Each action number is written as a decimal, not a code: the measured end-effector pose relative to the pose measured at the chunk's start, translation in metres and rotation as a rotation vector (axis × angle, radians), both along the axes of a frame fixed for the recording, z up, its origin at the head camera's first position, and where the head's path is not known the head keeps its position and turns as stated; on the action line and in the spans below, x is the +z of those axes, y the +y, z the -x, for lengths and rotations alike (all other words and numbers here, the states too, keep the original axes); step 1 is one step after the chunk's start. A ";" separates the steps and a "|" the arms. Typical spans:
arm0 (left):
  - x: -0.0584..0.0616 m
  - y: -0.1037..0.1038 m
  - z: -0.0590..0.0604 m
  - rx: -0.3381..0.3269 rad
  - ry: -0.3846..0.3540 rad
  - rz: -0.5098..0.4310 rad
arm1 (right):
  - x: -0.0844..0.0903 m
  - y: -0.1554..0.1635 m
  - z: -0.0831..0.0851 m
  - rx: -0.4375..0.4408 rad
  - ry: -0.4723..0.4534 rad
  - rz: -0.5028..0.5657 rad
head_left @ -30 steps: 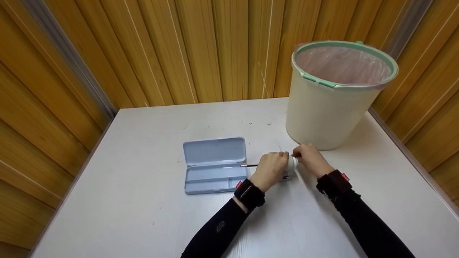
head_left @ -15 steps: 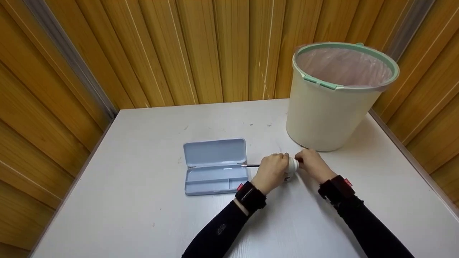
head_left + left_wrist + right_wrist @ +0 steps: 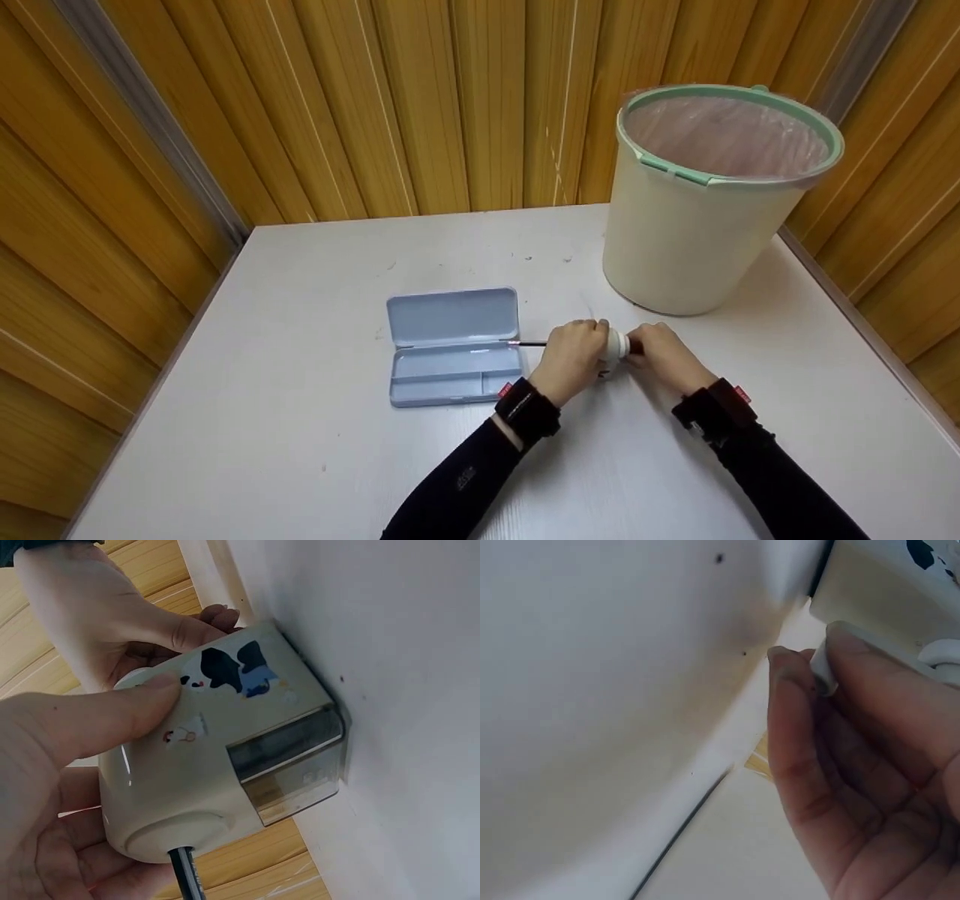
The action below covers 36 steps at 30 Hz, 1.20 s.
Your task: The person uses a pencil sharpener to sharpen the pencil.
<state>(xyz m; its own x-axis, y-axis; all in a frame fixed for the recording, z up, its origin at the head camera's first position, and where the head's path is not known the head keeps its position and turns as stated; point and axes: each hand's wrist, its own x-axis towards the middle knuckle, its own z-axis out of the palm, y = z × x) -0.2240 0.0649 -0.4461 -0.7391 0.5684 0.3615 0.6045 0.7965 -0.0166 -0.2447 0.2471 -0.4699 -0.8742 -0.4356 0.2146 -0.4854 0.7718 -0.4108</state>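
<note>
A white crank pencil sharpener (image 3: 187, 772) with cartoon stickers and a clear shavings drawer stands on the table. My left hand (image 3: 571, 356) grips its body, thumb across the stickered side in the left wrist view. A dark pencil (image 3: 186, 874) sticks out of the sharpener's front hole; in the head view its far end overlaps the pencil case. At the opposite end, my right hand (image 3: 667, 360) pinches the crank's small white knob (image 3: 823, 673) between thumb and forefinger. Just left of the left hand lies the open blue pencil case (image 3: 454, 319).
A tall cream bin (image 3: 679, 240) with a green rim and a plastic liner stands behind the right hand. Wood-patterned panels (image 3: 420, 105) border the white table (image 3: 247, 420) at the back and both sides.
My right hand has swung down toward the front edge and slightly right, with the crank knob in its fingers. The left hand and sharpener have hardly moved.
</note>
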 end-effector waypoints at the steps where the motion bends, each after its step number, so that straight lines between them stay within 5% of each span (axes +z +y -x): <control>1: 0.000 0.000 0.000 -0.003 0.004 0.000 | 0.000 0.001 -0.002 0.003 0.000 0.001; 25: -0.001 0.006 -0.001 0.041 0.037 -0.017 | 0.011 0.009 -0.028 0.093 -0.138 0.053; 36: 0.001 0.007 -0.001 0.080 0.024 0.009 | 0.040 0.010 -0.040 0.122 -0.242 0.050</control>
